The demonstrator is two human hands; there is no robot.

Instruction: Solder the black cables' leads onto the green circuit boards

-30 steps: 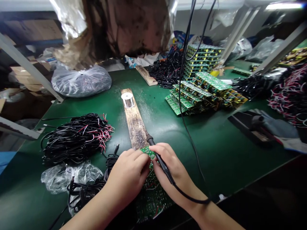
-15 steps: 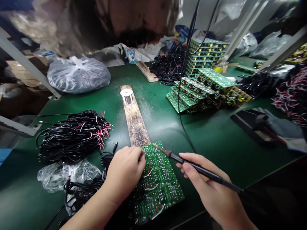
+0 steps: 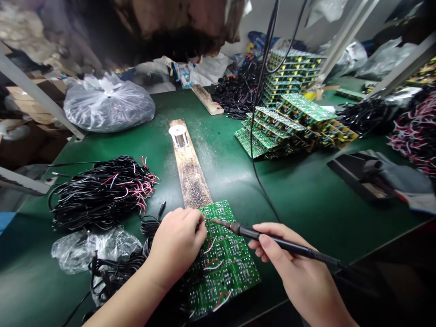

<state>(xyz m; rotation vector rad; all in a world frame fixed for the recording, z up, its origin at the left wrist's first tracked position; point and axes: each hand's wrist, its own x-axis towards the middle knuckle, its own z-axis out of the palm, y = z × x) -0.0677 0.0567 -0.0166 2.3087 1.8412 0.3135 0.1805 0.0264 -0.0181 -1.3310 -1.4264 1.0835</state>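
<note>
A soldering iron [image 3: 248,231] is gripped pen-like in my right hand [image 3: 299,268]. Its tip points left, at or just above the upper left of a green circuit board [image 3: 238,252]. My left hand [image 3: 180,236] is pinched closed at the board's upper left edge, close to the iron's tip. What the left fingers hold is hidden. Short red and white wires [image 3: 213,263] stick up from several spots along the board. Black cables [image 3: 119,272] lie beside and under my left forearm.
A solder spool [image 3: 179,136] stands on a scorched wooden strip [image 3: 190,163] beyond the board. A bundle of black cables [image 3: 98,190] lies left, near crumpled plastic [image 3: 68,252]. Stacked circuit boards [image 3: 289,122] are at back right. A hanging black cord [image 3: 254,159] crosses the bench [image 3: 225,168].
The soldering iron's tip has moved left and slightly down over the board, closer to my left fingers. My left hand keeps its pinch at the board's edge.
</note>
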